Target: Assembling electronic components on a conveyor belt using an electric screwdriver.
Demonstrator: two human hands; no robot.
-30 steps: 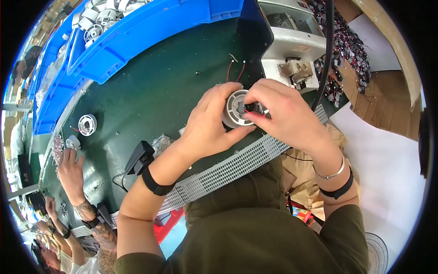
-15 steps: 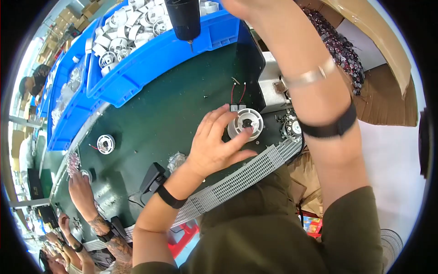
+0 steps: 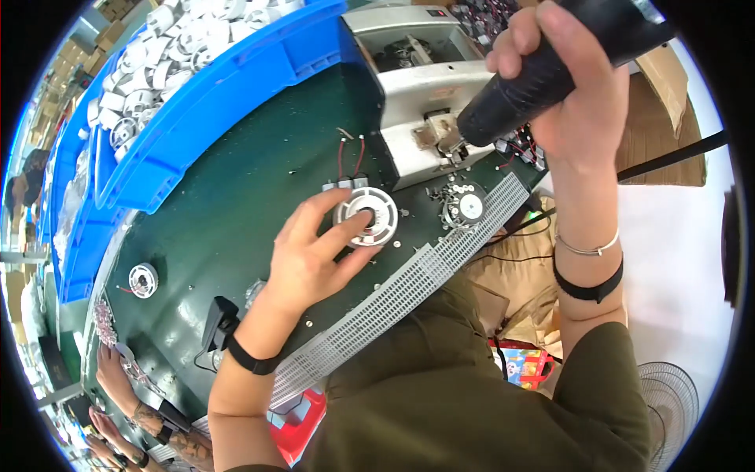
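Note:
My left hand point(image 3: 303, 263) steadies a white round plastic housing point(image 3: 387, 211) on the green table, with a fingertip in its dark centre and the others at its rim. Against the housing's far side lie small grey blocks point(image 3: 344, 183) with two red wires. My right hand point(image 3: 586, 98) is wrapped round a black electric screwdriver point(image 3: 515, 98), tilted down to the left. Its tip meets the metal outlet at the front of a pale box-shaped screw feeder point(image 3: 432, 90); the exact contact is hard to see.
A blue bin point(image 3: 236, 110) heaped with white plastic parts stands at the far left. Another white housing point(image 3: 143, 280) lies at left, near a co-worker's hand point(image 3: 114, 377). Close to the feeder is a round metal piece point(image 3: 470, 206) with screws around it. A white perforated strip point(image 3: 409, 275) edges the table.
My right hand has come down from the top edge, bringing the screwdriver from above the bin to the feeder. My left hand stays at the housing, and the view has shifted right.

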